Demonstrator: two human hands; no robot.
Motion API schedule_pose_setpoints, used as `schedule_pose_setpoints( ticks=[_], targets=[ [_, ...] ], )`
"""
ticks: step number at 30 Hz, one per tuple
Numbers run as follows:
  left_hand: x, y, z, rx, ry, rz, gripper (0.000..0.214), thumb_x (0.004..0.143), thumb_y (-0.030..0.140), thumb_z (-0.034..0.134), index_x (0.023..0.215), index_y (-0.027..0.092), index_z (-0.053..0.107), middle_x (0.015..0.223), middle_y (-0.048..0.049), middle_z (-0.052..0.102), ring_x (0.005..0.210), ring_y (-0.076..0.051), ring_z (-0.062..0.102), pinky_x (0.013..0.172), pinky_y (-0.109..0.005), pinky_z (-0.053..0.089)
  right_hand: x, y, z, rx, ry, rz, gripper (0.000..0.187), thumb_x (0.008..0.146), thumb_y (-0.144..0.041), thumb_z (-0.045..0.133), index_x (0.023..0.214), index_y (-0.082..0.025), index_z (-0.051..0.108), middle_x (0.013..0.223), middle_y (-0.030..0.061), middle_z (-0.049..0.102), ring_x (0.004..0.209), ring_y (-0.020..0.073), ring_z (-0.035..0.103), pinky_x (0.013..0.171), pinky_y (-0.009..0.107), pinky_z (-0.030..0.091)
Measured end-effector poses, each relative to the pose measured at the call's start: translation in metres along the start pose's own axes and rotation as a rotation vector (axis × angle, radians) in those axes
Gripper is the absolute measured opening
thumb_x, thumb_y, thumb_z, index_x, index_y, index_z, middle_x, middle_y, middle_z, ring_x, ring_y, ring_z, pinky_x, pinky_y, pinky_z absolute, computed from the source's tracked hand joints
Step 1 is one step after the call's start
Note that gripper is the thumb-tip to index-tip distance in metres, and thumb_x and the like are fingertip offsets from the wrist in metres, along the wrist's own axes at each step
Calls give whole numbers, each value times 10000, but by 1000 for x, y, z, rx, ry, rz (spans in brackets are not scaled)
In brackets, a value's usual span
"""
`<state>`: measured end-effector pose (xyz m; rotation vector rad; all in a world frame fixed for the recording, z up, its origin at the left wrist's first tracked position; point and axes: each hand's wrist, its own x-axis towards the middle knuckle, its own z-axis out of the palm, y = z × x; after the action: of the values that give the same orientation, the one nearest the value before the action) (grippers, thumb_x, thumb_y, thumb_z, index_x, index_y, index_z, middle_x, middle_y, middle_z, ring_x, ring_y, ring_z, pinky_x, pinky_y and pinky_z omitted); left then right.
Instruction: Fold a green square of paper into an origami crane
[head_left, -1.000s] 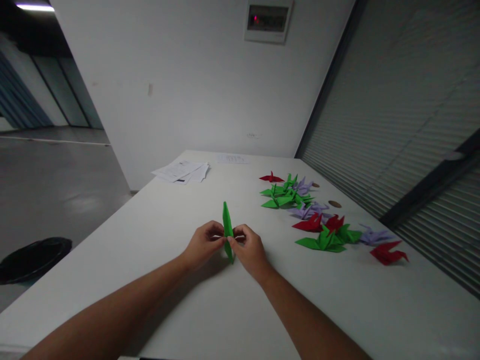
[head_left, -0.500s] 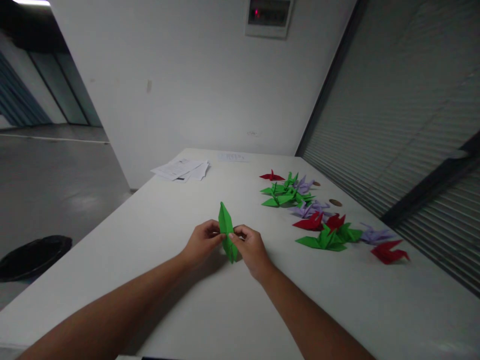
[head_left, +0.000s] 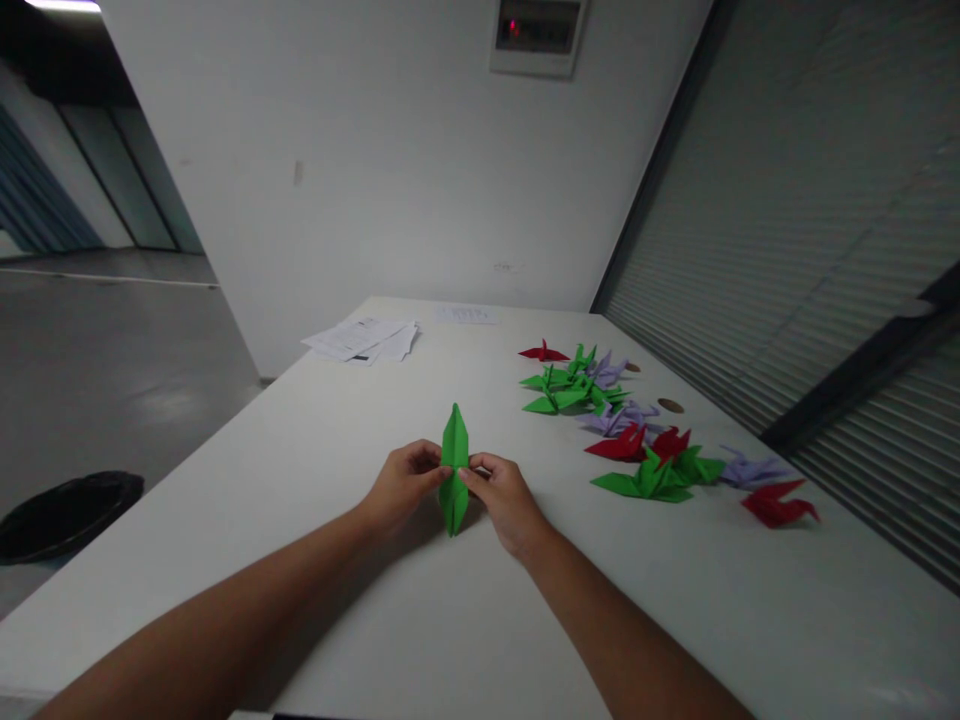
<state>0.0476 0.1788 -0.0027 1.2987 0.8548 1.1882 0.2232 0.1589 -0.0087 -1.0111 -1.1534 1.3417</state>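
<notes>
A narrow, folded green paper piece, pointed at both ends, stands upright over the white table. My left hand pinches its left side at the middle. My right hand pinches the right side. Both hands are closed on the paper, thumbs meeting near its centre. The lower tip of the paper touches or hovers just over the table.
Several folded paper cranes, green, purple and red, lie in a row at the right. White printed sheets lie at the far left of the table. A black bin stands on the floor left. Blinds line the right wall.
The green paper has turned between my fingers from edge-on to showing its flat face, and now stands straighter. My hands have stayed in about the same spot.
</notes>
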Motion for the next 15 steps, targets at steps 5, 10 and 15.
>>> schedule_pose_setpoints(
  ticks=[5,10,15],
  targets=[
    [-1,-1,-1,25,23,-12,283,705,387,887,807,160,753,794,-51,738,747,-188,653,739,-333,529,-3,-4,2,2,-25,-20,338,681,-449,890,781,-178,715,784,18,723,734,173,648,735,303,504],
    [-1,-2,-1,-30,7,-26,243,696,333,887,811,161,760,807,-44,745,762,-183,661,758,-326,522,-3,-3,2,-44,-17,-52,300,695,-426,872,751,-172,724,754,13,707,717,163,616,710,293,480],
    [0,-4,-2,-54,-22,-51,283,677,358,900,775,162,721,752,-22,712,717,-168,641,718,-308,496,-1,0,0,-111,-7,-57,321,687,-444,874,729,-166,719,692,-3,678,665,153,589,652,282,451]
  ],
)
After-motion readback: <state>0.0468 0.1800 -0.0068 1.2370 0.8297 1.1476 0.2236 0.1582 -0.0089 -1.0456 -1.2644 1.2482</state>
